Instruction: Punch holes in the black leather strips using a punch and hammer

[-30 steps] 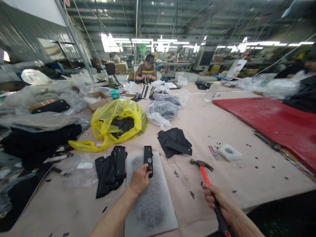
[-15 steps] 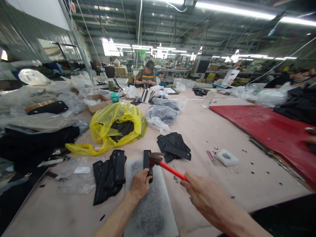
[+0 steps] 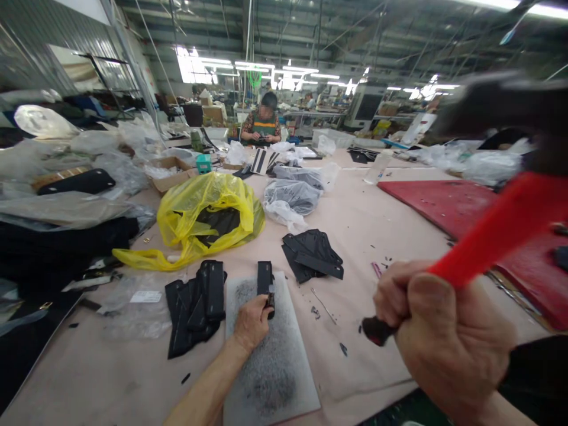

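Note:
My left hand [image 3: 252, 322] is closed around a small metal punch held upright on a narrow black strap piece [image 3: 265, 277]. The strap lies on a grey pitted cutting slab [image 3: 270, 367] near the table's front edge. My right hand [image 3: 448, 343] is clenched on the red handle of a hammer [image 3: 501, 228], raised high and close to the camera; its dark head [image 3: 501, 106] is blurred at the upper right. A pile of black strap pieces [image 3: 195, 305] lies left of the slab.
A stack of black cut panels [image 3: 313, 254] sits behind the slab. A yellow plastic bag [image 3: 213, 213] holds black parts. A red mat [image 3: 465, 207] covers the table's right side. Clear bags and black fabric crowd the left. A person [image 3: 263, 121] works at the far end.
My right hand has swung the hammer up from over the punch to high beside the camera. My left hand has stayed on the punch and strap.

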Demonstrator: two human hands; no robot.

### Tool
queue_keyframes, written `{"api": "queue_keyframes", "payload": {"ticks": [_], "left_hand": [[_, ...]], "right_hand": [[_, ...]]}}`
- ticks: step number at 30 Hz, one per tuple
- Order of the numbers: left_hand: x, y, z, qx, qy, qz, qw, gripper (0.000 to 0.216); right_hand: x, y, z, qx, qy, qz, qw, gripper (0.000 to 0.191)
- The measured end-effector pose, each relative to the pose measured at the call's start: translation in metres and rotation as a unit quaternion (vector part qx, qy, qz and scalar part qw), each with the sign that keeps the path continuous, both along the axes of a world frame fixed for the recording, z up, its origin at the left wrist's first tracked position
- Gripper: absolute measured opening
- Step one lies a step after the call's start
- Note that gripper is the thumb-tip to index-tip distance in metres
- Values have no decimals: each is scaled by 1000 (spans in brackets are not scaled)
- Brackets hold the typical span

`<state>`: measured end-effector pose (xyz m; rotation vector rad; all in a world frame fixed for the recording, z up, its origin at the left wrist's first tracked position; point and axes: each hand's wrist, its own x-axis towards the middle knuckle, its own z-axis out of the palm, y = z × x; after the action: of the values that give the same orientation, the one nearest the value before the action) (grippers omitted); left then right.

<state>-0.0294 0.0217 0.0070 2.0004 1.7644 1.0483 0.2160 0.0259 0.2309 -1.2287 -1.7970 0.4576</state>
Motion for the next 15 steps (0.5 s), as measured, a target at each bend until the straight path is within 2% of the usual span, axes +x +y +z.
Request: {"api": "queue_keyframes", "payload": {"ticks": [2, 4, 6, 8, 10, 12, 13, 15], "left_hand": [[0, 0, 0, -7, -4, 1, 1000, 16], [-1, 0, -1, -14, -7, -1, 1000, 16], [-2, 0, -2, -15, -10, 0, 1000, 16], [-2, 0, -4, -10, -12, 2, 1000, 16], [-3, 0, -5, -4, -18, 3, 1000, 17], [-3, 0, -5, -1, -25, -2, 1000, 17], [-3, 0, -5, -2, -29, -4, 1000, 16], [-3, 0, -4, -5, -33, -5, 999, 15]], "right_hand": [[3, -3, -14, 1, -76, 39, 996, 28], [15, -3, -34, -63, -214, 101, 970, 27], [35, -1, -54, -141, -271, 90, 948, 29], [60, 1, -76, -209, -233, 41, 949, 33], [85, 2, -102, -287, -144, -22, 947, 39], [109, 2, -133, -378, -69, -96, 918, 41], [118, 2, -148, -397, -54, -125, 907, 41], [131, 3, -172, -369, -62, -149, 915, 39]]}}
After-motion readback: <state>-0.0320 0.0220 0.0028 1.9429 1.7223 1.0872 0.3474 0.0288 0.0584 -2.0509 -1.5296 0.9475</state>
